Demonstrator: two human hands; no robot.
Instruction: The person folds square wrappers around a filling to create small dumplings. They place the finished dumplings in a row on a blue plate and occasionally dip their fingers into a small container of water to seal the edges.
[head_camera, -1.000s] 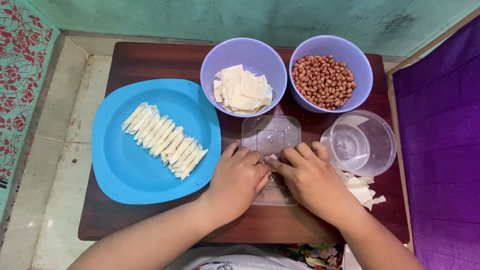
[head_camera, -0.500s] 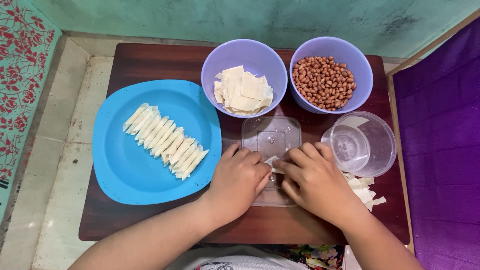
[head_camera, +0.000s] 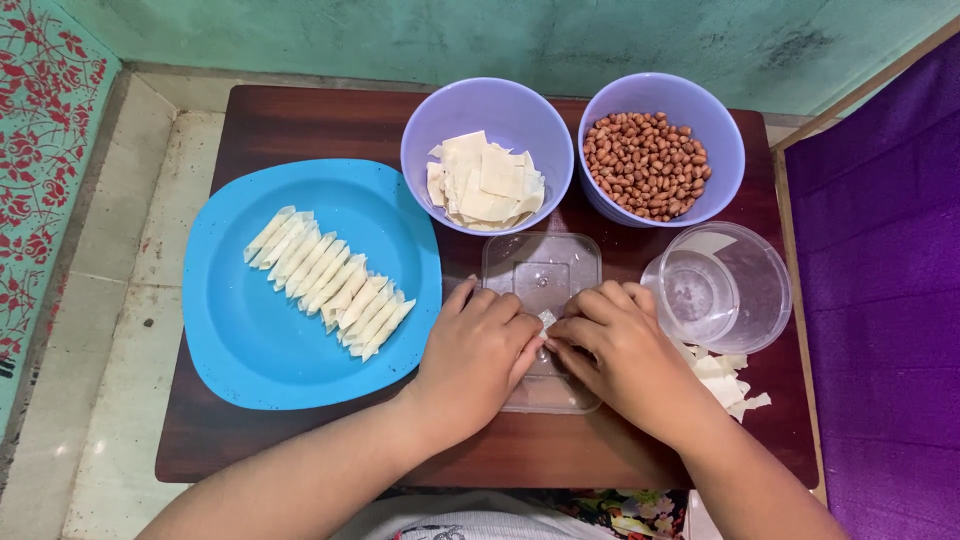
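My left hand and my right hand meet over a clear plastic lid on a small brown table. Between the fingertips of both hands is a small pale dough wrapper, mostly hidden by the fingers. To the left, a blue plate carries a row of several rolled wrappers. Behind the hands stand a purple bowl of flat square wrappers and a purple bowl of peanuts.
A clear round tub stands right of my right hand, with wrapper scraps beside it. A purple cloth lies along the right, a tiled floor to the left, and a green wall behind the table.
Both hands have stayed over the clear lid; the fingers have shifted slightly around the small wrapper. Nothing else has moved.
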